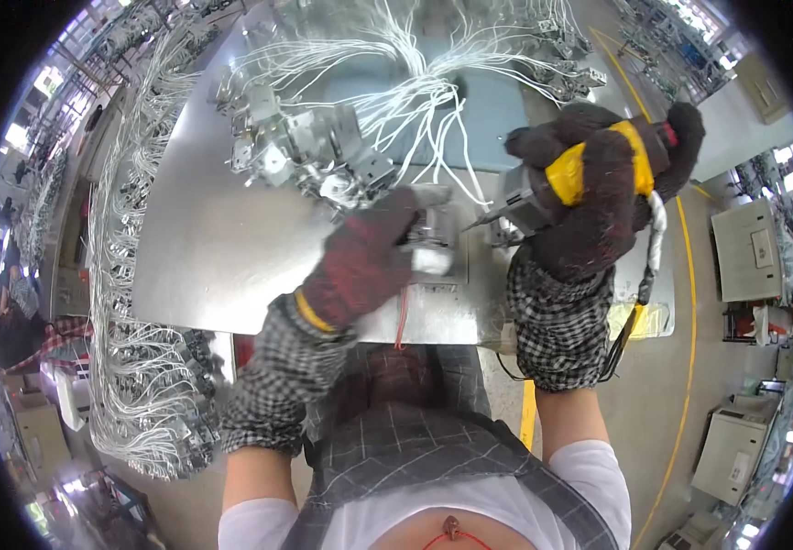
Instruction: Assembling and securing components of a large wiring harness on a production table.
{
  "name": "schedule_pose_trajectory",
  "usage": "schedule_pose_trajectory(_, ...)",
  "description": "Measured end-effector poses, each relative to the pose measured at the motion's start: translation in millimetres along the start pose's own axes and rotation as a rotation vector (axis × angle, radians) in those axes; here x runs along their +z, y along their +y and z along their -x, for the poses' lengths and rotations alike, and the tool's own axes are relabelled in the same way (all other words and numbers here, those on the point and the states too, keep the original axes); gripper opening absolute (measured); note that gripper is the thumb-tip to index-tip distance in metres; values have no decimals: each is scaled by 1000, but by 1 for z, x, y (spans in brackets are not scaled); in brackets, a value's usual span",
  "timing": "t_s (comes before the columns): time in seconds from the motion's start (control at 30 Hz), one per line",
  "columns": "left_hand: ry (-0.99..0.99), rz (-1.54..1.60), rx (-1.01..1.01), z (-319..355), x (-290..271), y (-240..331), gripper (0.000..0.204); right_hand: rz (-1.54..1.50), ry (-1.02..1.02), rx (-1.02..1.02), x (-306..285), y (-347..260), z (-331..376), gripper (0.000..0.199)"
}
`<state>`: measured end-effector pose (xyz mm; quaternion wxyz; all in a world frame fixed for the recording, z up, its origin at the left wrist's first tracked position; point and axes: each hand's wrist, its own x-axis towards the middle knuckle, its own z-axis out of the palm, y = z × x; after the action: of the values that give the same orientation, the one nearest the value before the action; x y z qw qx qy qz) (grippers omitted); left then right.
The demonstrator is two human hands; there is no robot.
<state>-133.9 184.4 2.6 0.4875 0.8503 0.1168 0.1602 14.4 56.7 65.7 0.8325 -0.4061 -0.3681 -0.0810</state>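
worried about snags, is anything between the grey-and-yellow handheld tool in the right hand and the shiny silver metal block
Nothing visible stands between the tool and the block; thin white wires end close by but do not cross that gap.

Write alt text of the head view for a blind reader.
A gloved right hand grips a dark, yellow-marked tool pointing toward a metal part, which the gloved left hand touches; white wires fan out beyond.
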Motion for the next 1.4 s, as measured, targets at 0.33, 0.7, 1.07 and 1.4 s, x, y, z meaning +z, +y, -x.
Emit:
schedule_pose_trajectory(0.33, -193, -560, 156, -11, -12, 4, 60, -130, -49, 12, 7, -1, 16, 82)
schedule_pose_trajectory(0.7, -217, -491, 12, -12, -15, 11, 62, 347, -295, -106, -4, 6, 27, 80)
schedule_pose_trajectory(1.07, -116, -357, 71, -5, -15, 9, 77, 324, -349, -108, -7, 0, 22, 89)
schedule_pose_trajectory(1.4, 124, -1125, 545, -35, -73, 13, 60, 158, -276, -49, 1, 10, 27, 87)
